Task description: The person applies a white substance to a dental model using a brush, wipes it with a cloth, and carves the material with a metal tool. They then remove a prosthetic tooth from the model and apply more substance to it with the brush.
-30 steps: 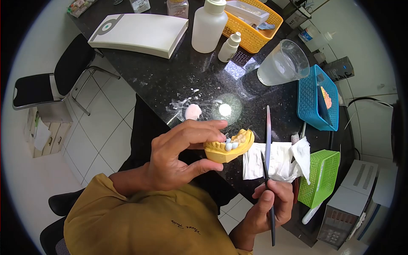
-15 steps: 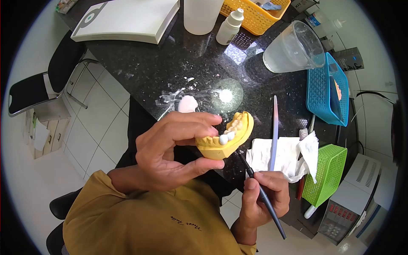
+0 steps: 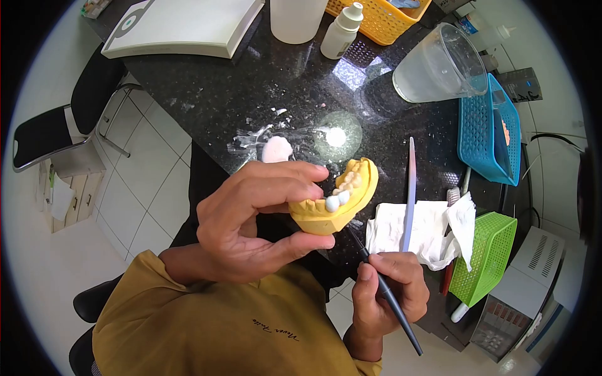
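A yellow dental cast [image 3: 323, 224] is gripped between the thumb and fingers of my left hand [image 3: 254, 222], held up over the bench edge. Along its arch run cream-coloured teeth [image 3: 347, 183] and, toward the front, pale bluish-white ones [image 3: 333, 202]. My right hand [image 3: 390, 294] pinches a slim black-handled brush [image 3: 389, 291], its tip pointing up at the underside of the cast in this view. Beyond the left hand lie a mound of pinkish-white powder [image 3: 276, 150] and a round glass slab [image 3: 339, 136] with a bright white spot.
A folded white tissue [image 3: 390, 229] with a long pale spatula [image 3: 411, 188] over it lies right. Behind are a clear cup [image 3: 433, 69], a dropper bottle [image 3: 342, 32] and a white box [image 3: 182, 28]. Blue [image 3: 480, 135], green [image 3: 486, 254] and yellow [image 3: 379, 25] baskets line the edges.
The view has shifted slightly, so the bench items sit a little higher and some farther right. Both hands keep their holds on the cast and the brush, almost unmoved.
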Available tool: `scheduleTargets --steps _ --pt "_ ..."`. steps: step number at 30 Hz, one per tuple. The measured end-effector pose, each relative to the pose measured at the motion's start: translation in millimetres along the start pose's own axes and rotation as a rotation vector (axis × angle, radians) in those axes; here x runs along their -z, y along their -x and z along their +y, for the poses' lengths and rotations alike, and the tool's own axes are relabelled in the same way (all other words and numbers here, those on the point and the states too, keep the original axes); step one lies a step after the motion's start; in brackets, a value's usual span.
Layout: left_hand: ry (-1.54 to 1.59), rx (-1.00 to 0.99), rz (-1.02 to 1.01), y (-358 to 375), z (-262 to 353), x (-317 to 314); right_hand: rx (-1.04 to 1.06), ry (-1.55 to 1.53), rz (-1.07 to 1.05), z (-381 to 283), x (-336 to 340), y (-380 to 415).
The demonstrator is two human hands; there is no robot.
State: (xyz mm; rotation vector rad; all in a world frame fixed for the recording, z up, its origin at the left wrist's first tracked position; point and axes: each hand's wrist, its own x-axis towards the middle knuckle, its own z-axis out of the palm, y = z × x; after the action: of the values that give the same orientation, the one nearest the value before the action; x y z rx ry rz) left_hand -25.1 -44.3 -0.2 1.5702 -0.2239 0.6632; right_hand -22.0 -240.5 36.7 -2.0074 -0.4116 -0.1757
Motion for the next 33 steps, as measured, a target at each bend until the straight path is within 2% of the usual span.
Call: scheduleTargets --steps 23,25,27,30,33 --pt "-0.126 -0.028 0.014 -1.6 1.4 -1.9 0.013 0.023 -0.029 -0.9 1.3 -1.8" --pt "-0.137 -0.024 0.014 -1.1 2.5 0.1 0.051 -0.006 -0.070 -2.3 2.2 -3.8" --pt "-0.143 -0.013 -0.111 0.3 2.4 4.4 0.117 -0.040 -0.055 1.3 5.7 1.1" --pt "-0.148 -0.077 -0.099 0.4 -0.6 3.7 0.301 -0.288 0.033 8.6 6.5 8.0" --pt "-0.143 -0.094 -0.069 1.0 -1.6 1.3 0.333 -0.286 0.036 3.4 0.6 6.9"
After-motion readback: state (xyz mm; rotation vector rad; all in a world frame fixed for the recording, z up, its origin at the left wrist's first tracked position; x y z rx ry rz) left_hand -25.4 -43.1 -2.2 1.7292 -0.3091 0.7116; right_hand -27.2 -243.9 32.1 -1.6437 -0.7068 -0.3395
